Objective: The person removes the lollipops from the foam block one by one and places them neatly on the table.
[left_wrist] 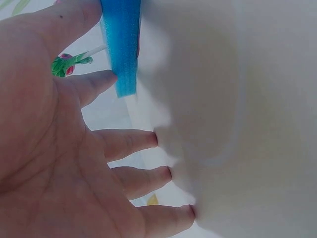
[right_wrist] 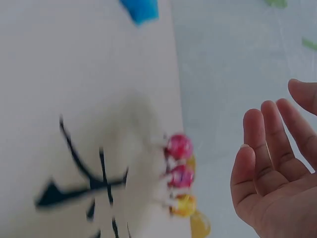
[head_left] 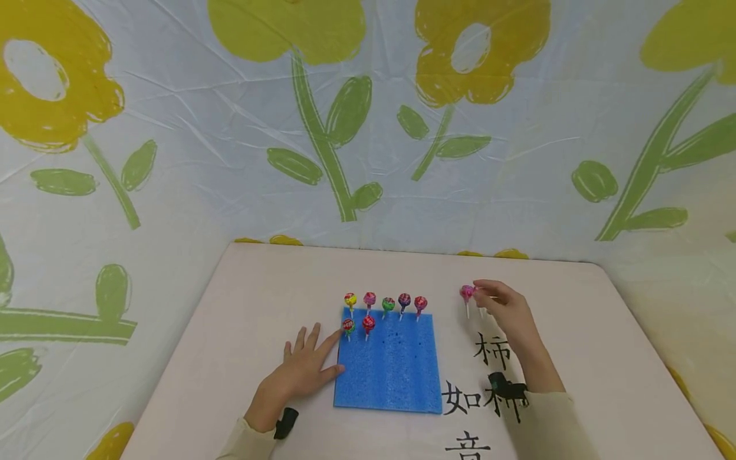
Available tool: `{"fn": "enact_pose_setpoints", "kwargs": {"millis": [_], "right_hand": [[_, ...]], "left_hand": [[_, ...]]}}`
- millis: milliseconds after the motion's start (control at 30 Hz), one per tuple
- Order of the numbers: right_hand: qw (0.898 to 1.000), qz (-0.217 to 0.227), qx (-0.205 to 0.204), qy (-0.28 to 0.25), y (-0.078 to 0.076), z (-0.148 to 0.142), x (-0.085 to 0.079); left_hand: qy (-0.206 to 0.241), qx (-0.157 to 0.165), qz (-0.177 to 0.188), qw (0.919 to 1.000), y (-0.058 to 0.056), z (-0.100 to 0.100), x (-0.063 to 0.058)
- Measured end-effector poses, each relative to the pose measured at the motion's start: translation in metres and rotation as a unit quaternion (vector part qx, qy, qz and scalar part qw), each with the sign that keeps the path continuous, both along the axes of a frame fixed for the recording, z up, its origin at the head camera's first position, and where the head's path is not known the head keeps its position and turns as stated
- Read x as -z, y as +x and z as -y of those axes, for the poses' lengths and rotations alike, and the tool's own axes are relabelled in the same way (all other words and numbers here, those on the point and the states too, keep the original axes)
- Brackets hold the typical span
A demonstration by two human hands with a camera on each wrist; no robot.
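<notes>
My left hand (head_left: 301,372) rests with spread fingers at the left side of a blue foam board (head_left: 391,377). Its thumb and index finger touch the board's edge; the other fingertips meet the tabletop. Several wrapped lollipops stand upright in the board: a back row including a yellow lollipop (head_left: 350,298) and a purple lollipop (head_left: 404,299), and two in front at the left. My right hand (head_left: 508,313) hovers beside loose lollipops at the right, fingers slightly bent and holding nothing. The right wrist view shows two pink lollipops (right_wrist: 179,146) and a yellow lollipop (right_wrist: 184,205) in a row.
Black Chinese characters (head_left: 462,397) mark the pale tabletop (head_left: 276,281) right of the board. A flower-print cloth (head_left: 391,211) hangs behind and at both sides of the table. Small holes show in the foam's upper part.
</notes>
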State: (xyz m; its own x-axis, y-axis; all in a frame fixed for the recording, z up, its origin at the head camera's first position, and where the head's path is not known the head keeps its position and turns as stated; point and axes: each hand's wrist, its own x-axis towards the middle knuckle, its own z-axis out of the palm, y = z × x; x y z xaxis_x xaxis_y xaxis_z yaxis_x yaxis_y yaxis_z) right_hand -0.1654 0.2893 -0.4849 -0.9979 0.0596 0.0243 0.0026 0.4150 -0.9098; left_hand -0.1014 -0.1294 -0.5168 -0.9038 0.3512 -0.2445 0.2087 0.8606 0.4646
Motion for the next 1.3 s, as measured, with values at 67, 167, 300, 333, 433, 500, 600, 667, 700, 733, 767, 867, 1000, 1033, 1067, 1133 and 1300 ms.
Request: {"fn": "enact_pose_setpoints", "kwargs": {"millis": [67,167,300,333,433,500,600,667,700,733,767,867,1000,1033,1067,1133,1300], "right_hand": [[1.0,-0.003,-0.013,-0.015,0.004,0.013,-0.002],[0.999,-0.004,-0.029,-0.026,0.009,0.032,-0.005],[0.997,-0.017,-0.057,-0.045,0.014,0.056,-0.006],[0.996,-0.02,-0.067,-0.054,0.015,0.061,-0.005],[0.992,-0.028,-0.097,-0.075,0.018,0.076,-0.003],[0.989,-0.029,-0.114,-0.084,0.019,0.085,-0.002],[0.986,-0.031,-0.138,-0.094,0.02,0.099,0.0],[0.983,-0.032,-0.15,-0.101,0.02,0.107,0.0],[0.982,-0.033,-0.156,-0.104,0.02,0.11,0.001],[0.98,-0.034,-0.164,-0.108,0.021,0.114,0.001],[0.979,-0.034,-0.169,-0.111,0.021,0.117,0.002],[0.976,-0.029,-0.184,-0.114,0.02,0.127,0.003],[0.975,-0.018,-0.197,-0.101,0.019,0.137,0.008],[0.975,-0.015,-0.199,-0.097,0.018,0.14,0.009],[0.975,-0.016,-0.202,-0.093,0.018,0.141,0.01],[0.975,-0.014,-0.206,-0.086,0.019,0.145,0.011],[0.972,-0.005,-0.227,-0.067,0.02,0.153,0.011]], "left_hand": [[0.002,0.0,-0.002,1.0,0.0,0.0,0.0],[0.003,0.0,-0.003,1.0,0.0,0.0,-0.001],[0.001,-0.002,-0.001,1.0,0.001,0.0,-0.002],[0.001,-0.002,0.0,1.0,0.001,0.0,-0.002],[0.0,-0.003,-0.001,1.0,0.001,0.0,-0.002],[0.0,-0.004,-0.001,1.0,0.001,0.0,-0.002],[-0.001,-0.005,0.0,1.0,0.001,0.0,-0.001],[-0.001,-0.005,0.001,1.0,0.0,0.0,0.0],[0.0,-0.004,0.002,1.0,0.0,0.0,0.0],[0.0,-0.004,0.002,1.0,0.0,0.0,0.0],[0.0,-0.003,0.002,1.0,0.0,0.0,0.001],[0.0,-0.003,0.003,1.0,0.0,0.0,0.0],[-0.001,-0.005,0.001,1.0,0.0,0.0,0.0],[-0.001,-0.005,0.0,1.0,0.0,0.0,0.0],[-0.001,-0.005,-0.001,1.0,0.0,0.0,0.0],[-0.003,-0.005,-0.003,1.0,0.0,0.0,0.001],[-0.002,-0.006,-0.002,1.0,-0.001,0.0,0.001]]}}
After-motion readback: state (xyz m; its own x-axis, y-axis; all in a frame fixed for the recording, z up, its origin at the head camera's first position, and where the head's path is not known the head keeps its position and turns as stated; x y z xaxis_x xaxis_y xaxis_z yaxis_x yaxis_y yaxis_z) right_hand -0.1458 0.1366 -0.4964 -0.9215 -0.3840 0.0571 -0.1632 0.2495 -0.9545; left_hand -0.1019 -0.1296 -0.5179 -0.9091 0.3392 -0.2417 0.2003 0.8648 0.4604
